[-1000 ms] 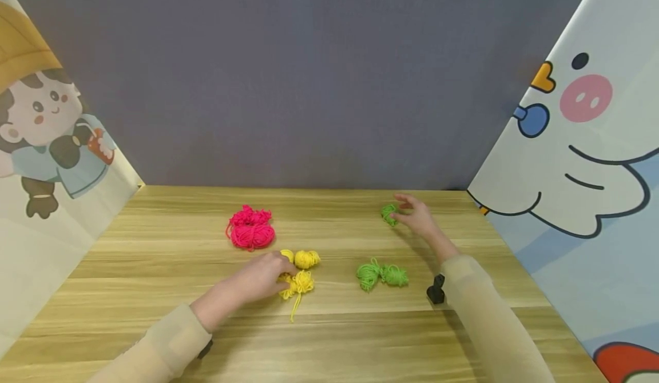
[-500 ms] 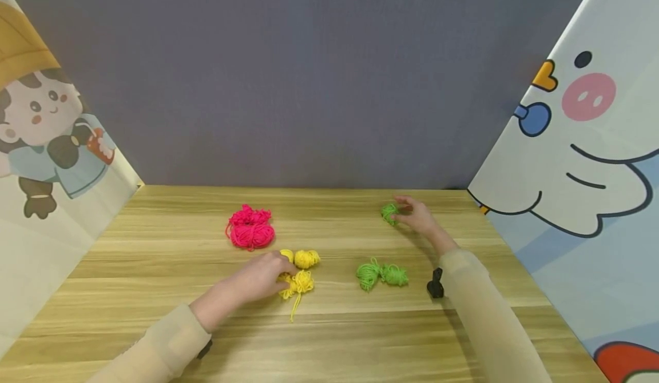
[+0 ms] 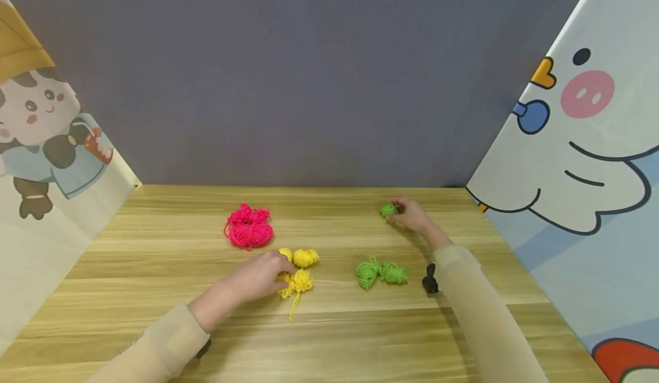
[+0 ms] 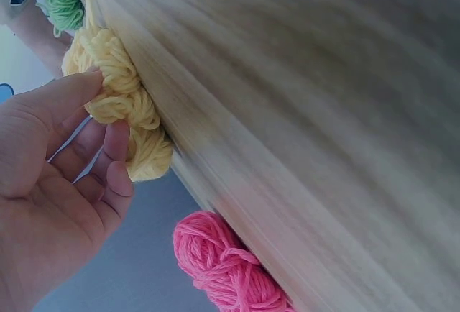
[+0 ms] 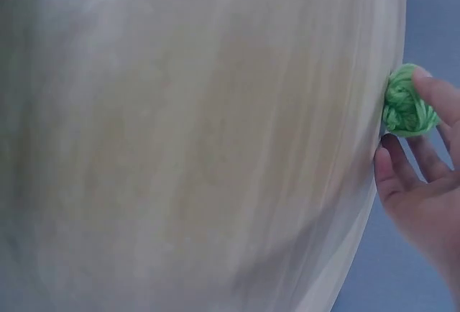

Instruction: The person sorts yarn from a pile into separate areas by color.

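Note:
My left hand (image 3: 259, 274) pinches a knotted yellow yarn bundle (image 3: 301, 280) between thumb and fingertips at mid-table. The left wrist view shows the thumb (image 4: 75, 90) pressed on the yellow strands, with the lower fingers curled beneath. Just behind lies another yellow yarn bundle (image 3: 306, 258), partly hidden by that hand. At the back right, my right hand (image 3: 413, 214) holds a small green yarn ball (image 3: 387, 210) that sits on the table. In the right wrist view, the thumb is against the green ball (image 5: 406, 103) and the other fingers bend around its far side.
A pink yarn bundle (image 3: 249, 230) lies at the back left of the wooden table (image 3: 329, 337). Between the hands is a two-lobed green yarn bundle (image 3: 393, 274). A grey wall (image 3: 309, 86) rises behind, and printed panels flank both sides.
The fingers of my right hand have drawn in around the green yarn ball. My left hand keeps its place on the yellow yarn. The head view has shifted very slightly.

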### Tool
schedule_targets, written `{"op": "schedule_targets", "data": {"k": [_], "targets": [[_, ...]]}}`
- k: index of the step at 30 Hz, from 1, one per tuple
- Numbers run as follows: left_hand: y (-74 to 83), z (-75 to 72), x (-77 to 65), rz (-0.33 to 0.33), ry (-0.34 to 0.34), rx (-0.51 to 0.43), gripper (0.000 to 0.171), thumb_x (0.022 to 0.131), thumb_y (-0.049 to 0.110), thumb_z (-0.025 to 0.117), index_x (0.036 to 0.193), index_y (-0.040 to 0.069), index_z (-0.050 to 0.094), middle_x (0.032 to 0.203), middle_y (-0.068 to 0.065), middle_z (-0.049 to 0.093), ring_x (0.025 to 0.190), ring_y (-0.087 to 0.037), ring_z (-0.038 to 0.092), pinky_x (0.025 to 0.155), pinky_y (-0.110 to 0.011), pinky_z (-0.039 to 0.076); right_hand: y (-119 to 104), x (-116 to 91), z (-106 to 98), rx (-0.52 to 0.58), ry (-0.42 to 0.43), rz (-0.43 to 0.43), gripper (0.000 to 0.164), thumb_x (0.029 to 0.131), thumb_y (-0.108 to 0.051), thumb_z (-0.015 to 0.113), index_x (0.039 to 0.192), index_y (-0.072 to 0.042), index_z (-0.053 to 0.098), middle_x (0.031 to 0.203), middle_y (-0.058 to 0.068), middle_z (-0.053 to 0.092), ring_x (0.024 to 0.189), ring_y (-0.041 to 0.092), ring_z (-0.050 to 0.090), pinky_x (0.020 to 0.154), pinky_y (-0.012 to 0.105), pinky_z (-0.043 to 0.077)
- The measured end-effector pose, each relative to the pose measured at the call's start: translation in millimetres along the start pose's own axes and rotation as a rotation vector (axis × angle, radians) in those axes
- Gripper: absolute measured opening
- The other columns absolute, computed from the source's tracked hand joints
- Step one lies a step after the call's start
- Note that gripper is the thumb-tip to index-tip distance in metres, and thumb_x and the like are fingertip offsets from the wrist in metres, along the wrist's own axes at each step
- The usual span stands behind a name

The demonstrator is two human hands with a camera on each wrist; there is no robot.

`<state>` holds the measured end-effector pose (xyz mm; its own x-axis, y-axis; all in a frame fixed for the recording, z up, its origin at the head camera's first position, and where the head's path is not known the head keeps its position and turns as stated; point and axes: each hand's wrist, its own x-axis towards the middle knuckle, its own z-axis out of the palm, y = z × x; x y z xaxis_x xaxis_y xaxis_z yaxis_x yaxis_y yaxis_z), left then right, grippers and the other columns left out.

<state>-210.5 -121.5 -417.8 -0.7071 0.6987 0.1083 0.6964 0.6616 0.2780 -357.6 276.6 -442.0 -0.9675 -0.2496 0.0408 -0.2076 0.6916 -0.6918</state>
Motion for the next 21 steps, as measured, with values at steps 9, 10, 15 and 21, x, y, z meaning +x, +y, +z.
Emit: {"op": "schedule_targets", "data": {"k": [9,10,15,21], "targets": [[1.7,-1.1,-1.0,-0.011,-0.003,0.005,0.021,0.078,0.015,0.076,0.098,0.011,0.073,0.095,0.000,0.070,0.088,-0.014,0.062,0.078,-0.031,0.054,-2.3,2.1,3.2,0.027,-0.017,0.007,0.048,0.086,-0.008,0.067,0.130,0.000,0.051,0.131,0.027,0.048,0.114,0.044,0.051,0.092,0.050,0.047],[1.7,-1.2,-1.1,-0.012,-0.005,0.004,0.021,0.078,0.015,0.076,0.098,0.011,0.073,0.095,0.000,0.070,0.088,-0.015,0.062,0.078,-0.031,0.054,-2.5,2.0,3.2,0.029,-0.019,0.011,0.047,0.086,-0.008,0.067,0.131,0.000,0.052,0.131,0.026,0.048,0.114,0.043,0.051,0.091,0.050,0.047],[2.3,-1.8,-1.4,-0.020,-0.009,0.001,0.022,0.078,0.015,0.076,0.099,0.011,0.073,0.096,-0.001,0.070,0.090,-0.015,0.062,0.080,-0.032,0.053,-3.3,0.8,2.7,0.020,-0.024,0.015,0.047,0.087,-0.008,0.067,0.131,-0.001,0.052,0.132,0.026,0.047,0.114,0.043,0.051,0.088,0.048,0.049],[2.5,-1.2,-0.5,-0.019,-0.009,-0.008,0.022,0.078,0.014,0.076,0.100,0.011,0.073,0.097,-0.001,0.070,0.089,-0.015,0.063,0.079,-0.031,0.053,-4.2,-2.2,-1.0,0.037,-0.023,0.026,0.047,0.087,-0.009,0.067,0.131,-0.003,0.053,0.133,0.024,0.047,0.115,0.042,0.050,0.089,0.049,0.048]]}}
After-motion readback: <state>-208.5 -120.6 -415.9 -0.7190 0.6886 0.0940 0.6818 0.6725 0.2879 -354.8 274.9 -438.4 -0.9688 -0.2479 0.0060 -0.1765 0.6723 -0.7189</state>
